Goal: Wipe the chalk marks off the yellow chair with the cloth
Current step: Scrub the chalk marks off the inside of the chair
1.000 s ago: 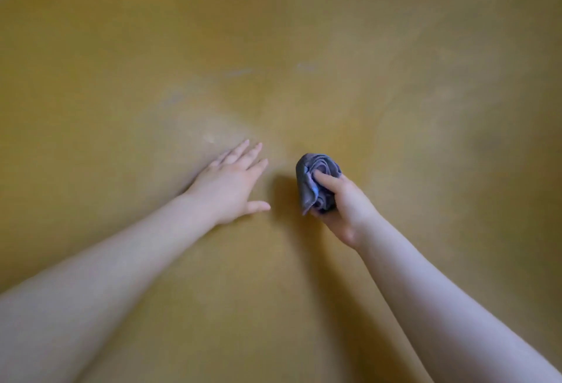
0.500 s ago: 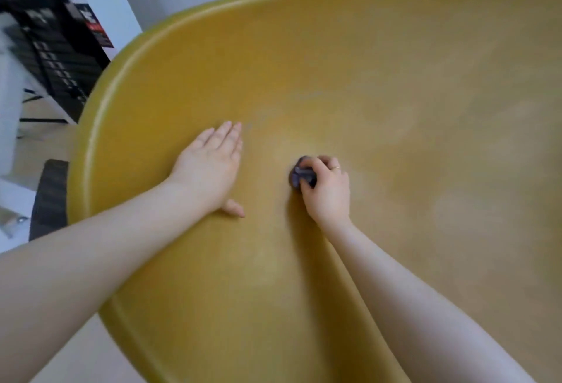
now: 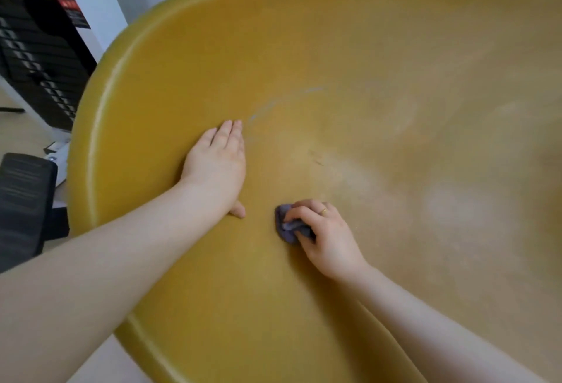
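Since half a second ago the right hand has dragged the bunched grey-purple cloth down and to the right across the seat, away from the left hand, which has stayed flat in roughly the same spot. The two hands, close together before, are now clearly apart.

Head view: the moulded yellow plastic chair fills most of the frame. The left hand lies left of centre with fingers straight and together, its grip released, pressing on the shell as a brace. The right hand sits just below centre, its grip clenched round the cloth, which is pressed against the seat and peeks out to the left of the fingers. A thin gold ring shows on one finger.

A faint curved pale chalk line remains above the left fingertips, running toward upper centre, and whitish smudges lie at centre right. The stroke seems to have ended below the marks, so wiping looks unfinished; the cloth likely needs to travel back up to that line.

At far left stand a black slotted rack and a dark ribbed object.
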A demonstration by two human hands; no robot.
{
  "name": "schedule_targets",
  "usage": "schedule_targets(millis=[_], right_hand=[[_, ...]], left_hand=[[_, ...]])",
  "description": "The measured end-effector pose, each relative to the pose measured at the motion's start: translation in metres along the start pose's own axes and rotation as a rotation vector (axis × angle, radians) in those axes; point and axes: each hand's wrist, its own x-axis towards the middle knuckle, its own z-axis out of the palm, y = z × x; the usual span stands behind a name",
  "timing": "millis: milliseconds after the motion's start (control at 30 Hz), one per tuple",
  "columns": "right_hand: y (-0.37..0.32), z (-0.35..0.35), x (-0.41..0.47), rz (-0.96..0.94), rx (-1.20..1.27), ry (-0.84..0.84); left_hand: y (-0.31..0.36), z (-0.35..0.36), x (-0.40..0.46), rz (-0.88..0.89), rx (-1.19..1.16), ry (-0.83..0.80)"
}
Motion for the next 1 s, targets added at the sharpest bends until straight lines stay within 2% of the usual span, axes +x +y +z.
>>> schedule_targets(millis=[100,367,467,533,633,700,867,1000], right_hand=[[0.017,0.000,0.023,0.066,-0.022,0.049],[0.055,-0.007,0.096,0.325,-0.170,0.423],[0.041,0.001,0.099,0.458,-0.160,0.431],[0.021,0.007,0.094,0.396,-0.108,0.371],[-0.033,0.028,0.071,0.079,0.067,0.302],[-0.067,0.039,0.057,-0.021,0.163,0.284],[-0.084,0.037,0.084,-0.053,0.228,0.332],[-0.060,0.022,0.143,0.068,0.270,0.485]], left_hand=[[0.000,0.003,0.002,-0.006,-0.004,0.009],[0.001,0.006,0.003,-0.105,0.027,-0.013],[-0.003,0.005,-0.004,-0.146,0.036,-0.028],[-0.008,0.003,-0.008,-0.156,0.007,-0.015],[-0.019,0.001,-0.015,-0.188,-0.041,0.049],[-0.027,0.000,-0.019,-0.209,-0.046,0.096],[-0.032,-0.004,-0.023,-0.221,-0.079,0.112],[-0.032,-0.003,-0.022,-0.199,-0.088,0.091]])
